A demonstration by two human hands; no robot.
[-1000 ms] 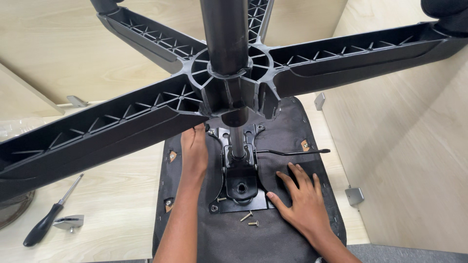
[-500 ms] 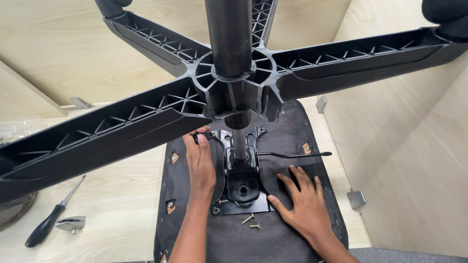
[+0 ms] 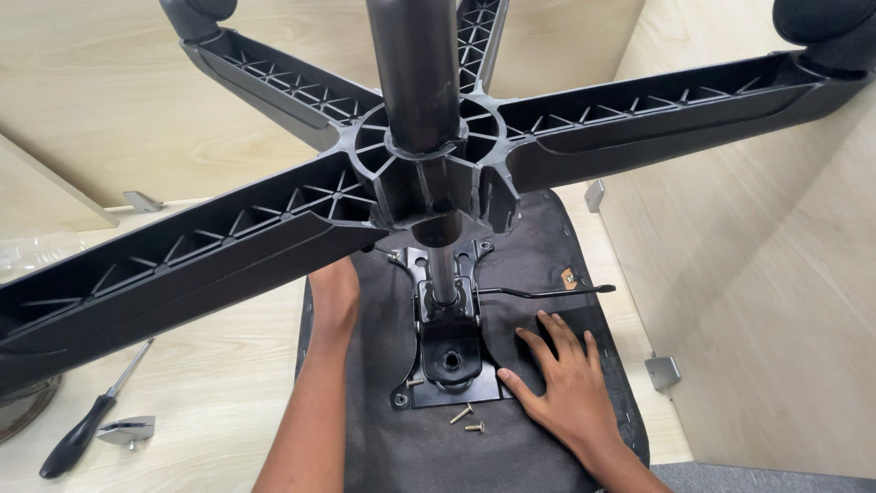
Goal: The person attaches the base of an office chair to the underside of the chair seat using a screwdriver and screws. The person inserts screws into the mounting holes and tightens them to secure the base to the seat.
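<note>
While the big black star base (image 3: 274, 246) with its gas column (image 3: 412, 73) looms right under the camera, the actual work is down on the upturned chair seat (image 3: 547, 237), which lies on the pale wooden surface (image 3: 210, 374) with its dark fabric underside facing up. Bolted, or about to be, in the middle is the black metal mounting plate (image 3: 449, 351), with a thin lever (image 3: 547, 292) sticking out to the right.

Right hand (image 3: 561, 379) lies flat and open, fingers spread, pressing on the seat just beside the plate. Left hand (image 3: 336, 297) reaches up under one leg of the base, mostly hidden, so I can't tell if it's gripping anything.

Handling-wise, I'd guess the base is stiff ribbed plastic, bulky and top-heavy on that column, so best taken by the hub or column rather than a leg tip. The plate looks like rigid, heavy steel. Two loose brass-coloured screws (image 3: 465, 418) sit just below the plate's edge, small and easy to roll away.

No containers anywhere. A black-handled screwdriver (image 3: 87, 424) and a shiny metal bracket (image 3: 126, 431) lie well off to the left.
</note>
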